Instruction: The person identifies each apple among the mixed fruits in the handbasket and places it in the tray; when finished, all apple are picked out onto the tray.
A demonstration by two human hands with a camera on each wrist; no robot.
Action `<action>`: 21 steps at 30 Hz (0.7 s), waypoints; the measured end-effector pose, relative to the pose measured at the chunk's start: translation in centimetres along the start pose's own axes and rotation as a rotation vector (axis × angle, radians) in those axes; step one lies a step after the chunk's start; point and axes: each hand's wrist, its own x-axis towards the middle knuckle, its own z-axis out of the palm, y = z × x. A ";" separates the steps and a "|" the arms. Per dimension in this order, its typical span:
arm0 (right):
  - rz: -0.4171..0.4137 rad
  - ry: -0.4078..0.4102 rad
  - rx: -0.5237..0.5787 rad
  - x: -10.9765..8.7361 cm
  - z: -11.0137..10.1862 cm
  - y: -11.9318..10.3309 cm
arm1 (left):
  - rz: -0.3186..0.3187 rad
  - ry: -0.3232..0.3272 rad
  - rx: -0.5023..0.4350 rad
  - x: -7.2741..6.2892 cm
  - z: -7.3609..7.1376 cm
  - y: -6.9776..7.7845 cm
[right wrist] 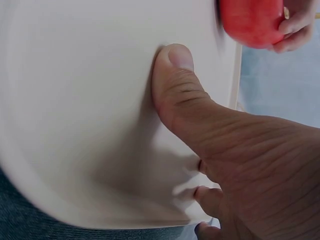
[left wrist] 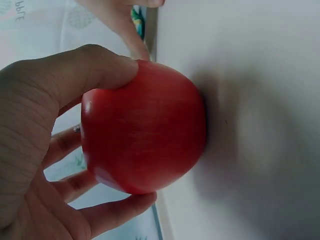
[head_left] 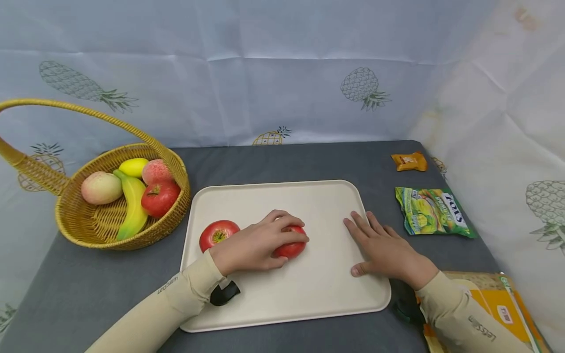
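Observation:
My left hand [head_left: 260,245] grips a red apple [left wrist: 145,130] over the middle of the cream tray [head_left: 326,289]. Thumb and fingers are curled round the fruit, whose lower end sits right at the tray surface in the left wrist view. A second red apple [head_left: 218,231] rests on the tray's left part, partly covered by my left wrist. At the tray's right side my right hand [head_left: 386,252] lies spread, its thumb and fingers touching the tray and holding nothing.
A wicker basket [head_left: 119,242] with a tall handle holds several fruits, including a banana [head_left: 131,206], at the left. To the right lie an orange wrapped packet [head_left: 409,161], a green candy bag [head_left: 434,212] and a yellow-orange package [head_left: 499,309], partly under my right forearm.

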 end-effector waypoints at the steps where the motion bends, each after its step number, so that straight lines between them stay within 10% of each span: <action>1: 0.003 -0.003 0.001 0.0 0.0 0.0 | -0.002 0.000 -0.003 0.0 0.0 0.0; 21: -0.004 0.014 -0.009 0.1 0.4 0.3 | -0.014 -0.010 0.153 0.2 0.1 -0.4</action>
